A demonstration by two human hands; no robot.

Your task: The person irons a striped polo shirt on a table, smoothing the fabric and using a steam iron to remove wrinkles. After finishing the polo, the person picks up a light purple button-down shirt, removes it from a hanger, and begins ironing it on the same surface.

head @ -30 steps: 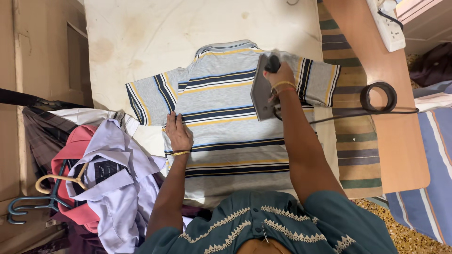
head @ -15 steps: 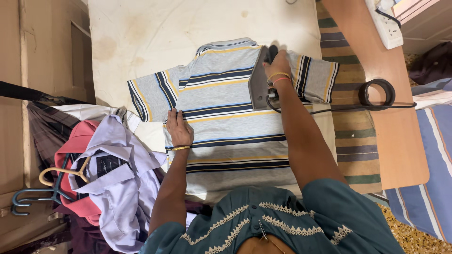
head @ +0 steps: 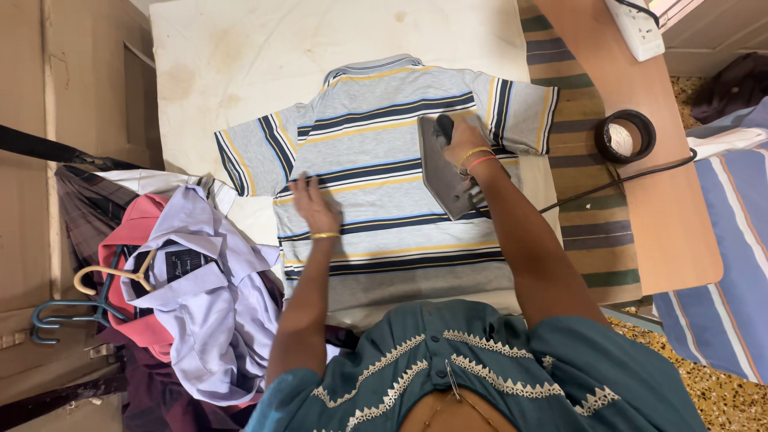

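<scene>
A grey polo shirt (head: 376, 160) with navy and yellow stripes lies flat on a stained white ironing cloth (head: 264, 56). My right hand (head: 462, 142) grips the handle of a grey clothes iron (head: 442, 168) resting on the shirt's right chest area. My left hand (head: 314, 206) lies flat on the shirt's left side, fingers spread, pressing the fabric. Both wrists wear bangles.
A heap of clothes, a lilac shirt (head: 200, 296) over a pink one with hangers (head: 80, 300), lies at the left. A striped mat (head: 588, 192), a black ring stand (head: 625, 137), the iron's cord (head: 632, 176) and a white power strip (head: 636, 28) sit at the right.
My right hand has drawn the iron from the shirt's upper right shoulder down toward its middle. My left hand has shifted slightly right across the fabric.
</scene>
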